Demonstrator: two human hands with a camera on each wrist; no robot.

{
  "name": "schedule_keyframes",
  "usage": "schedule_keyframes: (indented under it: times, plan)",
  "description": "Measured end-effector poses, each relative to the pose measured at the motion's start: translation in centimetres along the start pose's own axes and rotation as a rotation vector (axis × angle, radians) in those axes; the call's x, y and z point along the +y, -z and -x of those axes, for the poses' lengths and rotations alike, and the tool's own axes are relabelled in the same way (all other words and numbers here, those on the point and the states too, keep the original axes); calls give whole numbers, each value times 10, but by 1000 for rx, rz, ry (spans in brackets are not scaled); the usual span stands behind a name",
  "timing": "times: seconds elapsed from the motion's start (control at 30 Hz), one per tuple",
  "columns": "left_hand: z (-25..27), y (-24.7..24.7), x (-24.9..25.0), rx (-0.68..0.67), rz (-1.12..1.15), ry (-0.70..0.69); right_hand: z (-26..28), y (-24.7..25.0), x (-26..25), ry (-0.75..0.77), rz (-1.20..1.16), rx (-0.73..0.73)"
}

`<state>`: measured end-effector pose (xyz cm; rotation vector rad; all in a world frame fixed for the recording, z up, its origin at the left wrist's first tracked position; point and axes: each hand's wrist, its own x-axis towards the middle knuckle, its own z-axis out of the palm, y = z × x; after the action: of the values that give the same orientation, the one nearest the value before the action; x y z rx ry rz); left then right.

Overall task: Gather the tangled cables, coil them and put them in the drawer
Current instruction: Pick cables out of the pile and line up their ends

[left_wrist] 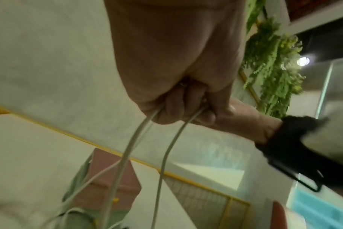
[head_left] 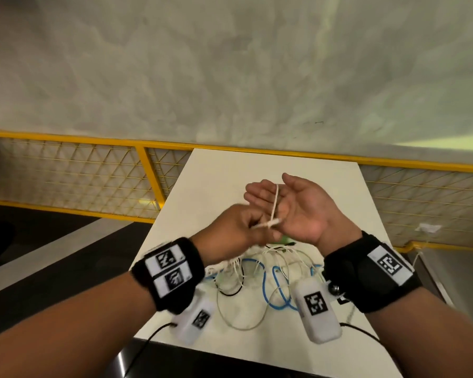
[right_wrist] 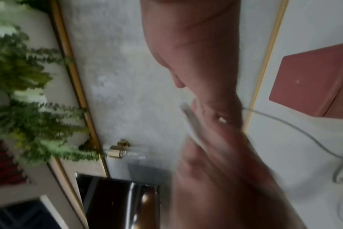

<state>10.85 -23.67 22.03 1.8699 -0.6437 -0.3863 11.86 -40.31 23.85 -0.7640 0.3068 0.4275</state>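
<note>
Above the white table (head_left: 230,170) I hold a thin white cable (head_left: 275,203). It is looped across the straight fingers of my right hand (head_left: 287,203), which lies palm up. My left hand (head_left: 238,225) pinches the same cable just below that palm. In the left wrist view the left hand's fingers (left_wrist: 178,108) curl round the cable (left_wrist: 127,151), and two strands hang down from them. Under both hands lies a tangle of white, blue and black cables (head_left: 257,271). A pink box (left_wrist: 108,175) with a small yellow knob stands on the table.
A yellow mesh railing (head_left: 148,170) runs behind the table, in front of a pale wall. The pink box (right_wrist: 313,80) also shows in the right wrist view, with a grey cable (right_wrist: 296,128) trailing beside it. Green hanging plants (left_wrist: 274,62) are off to one side.
</note>
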Motion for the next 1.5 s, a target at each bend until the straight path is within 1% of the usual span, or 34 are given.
schedule_keyframes:
  times: [0.07,0.13,0.17,0.23,0.3,0.33,0.37,0.4,0.47,0.5,0.53,0.57,0.63,0.73,0.83,0.9,0.97,1.0,1.03,1.07,1.13,1.17,1.2,1.23,1.27,1.33,1.37,1.4,1.43,1.5]
  plan:
    - [30,1,-9,-206,-115,40,-1,3,-10,-14,-11,48]
    - [62,6,-23,-428,-215,85,-5,11,-19,17,-73,121]
    - [75,11,-31,-516,-265,129,-6,16,-22,36,-103,156]
    - [95,25,-49,-617,-382,236,-9,25,-24,62,-107,214]
    - [107,40,-65,-654,-435,328,-9,28,-20,83,-90,237]
    - [109,45,-69,-612,-412,351,-9,29,-16,89,-73,235]
    - [106,50,-69,-500,-325,353,-7,27,-12,95,-42,218]
    - [99,53,-67,-304,-179,350,-6,26,-7,100,-6,198]
    - [74,56,-55,179,125,306,-1,22,2,101,63,158]
    - [58,57,-43,365,195,252,1,20,6,103,76,148]
    - [41,56,-31,460,174,195,2,18,10,105,64,141]
    - [26,52,-19,480,101,136,2,15,13,103,49,138]
    - [1,39,1,404,-25,45,2,10,19,104,61,136]
    - [-18,16,18,313,-101,-55,5,7,26,105,45,135]
    - [-20,0,13,282,-127,-65,9,7,27,91,-43,111]
    - [-16,-8,6,277,-147,-79,11,5,26,70,-19,85]
    - [-10,-8,2,259,-38,-69,11,2,22,34,41,72]
    - [-5,-4,2,222,13,-52,11,0,19,19,63,79]
    - [1,1,2,156,37,-35,12,-1,15,13,70,104]
    - [8,7,2,52,9,1,13,-1,10,22,57,143]
    - [25,23,2,-176,-120,69,14,4,0,61,36,216]
    - [34,32,-1,-251,-197,93,15,6,-3,70,55,228]
    - [41,41,0,-274,-254,102,16,8,-3,72,105,225]
    - [46,50,1,-225,-273,108,19,11,0,68,193,212]
    - [48,58,4,-123,-241,99,20,15,5,57,329,197]
    - [47,77,10,182,-45,67,26,24,18,9,652,128]
    - [46,87,14,308,79,48,30,28,26,-34,776,53]
    - [45,96,18,391,176,19,36,33,33,-85,867,-43]
    - [43,104,21,448,242,-11,42,37,42,-148,955,-154]
    - [41,117,27,507,298,-42,53,43,58,-295,1172,-355]
